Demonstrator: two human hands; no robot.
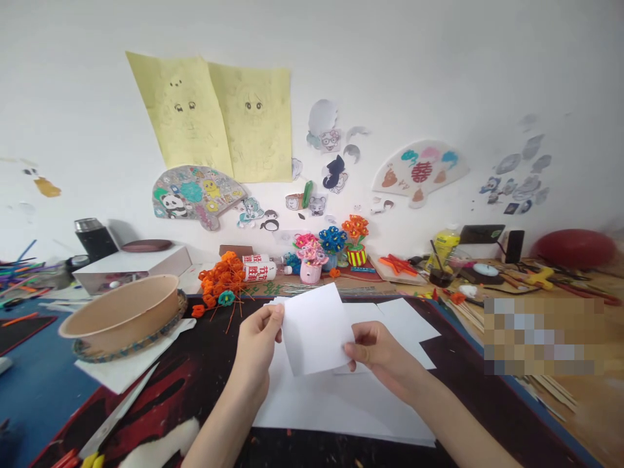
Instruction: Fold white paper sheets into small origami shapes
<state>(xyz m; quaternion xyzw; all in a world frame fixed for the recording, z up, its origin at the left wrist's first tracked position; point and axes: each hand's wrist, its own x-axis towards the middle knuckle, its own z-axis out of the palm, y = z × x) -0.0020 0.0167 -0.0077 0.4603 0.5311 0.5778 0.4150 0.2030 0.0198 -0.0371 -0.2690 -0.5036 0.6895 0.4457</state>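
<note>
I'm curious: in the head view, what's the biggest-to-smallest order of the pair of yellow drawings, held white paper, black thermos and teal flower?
1. Pair of yellow drawings
2. Held white paper
3. Black thermos
4. Teal flower

The paper is nearer the camera, so true sizes may differ.

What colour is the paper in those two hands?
The held paper is plain white, clearest in the head view.
</note>
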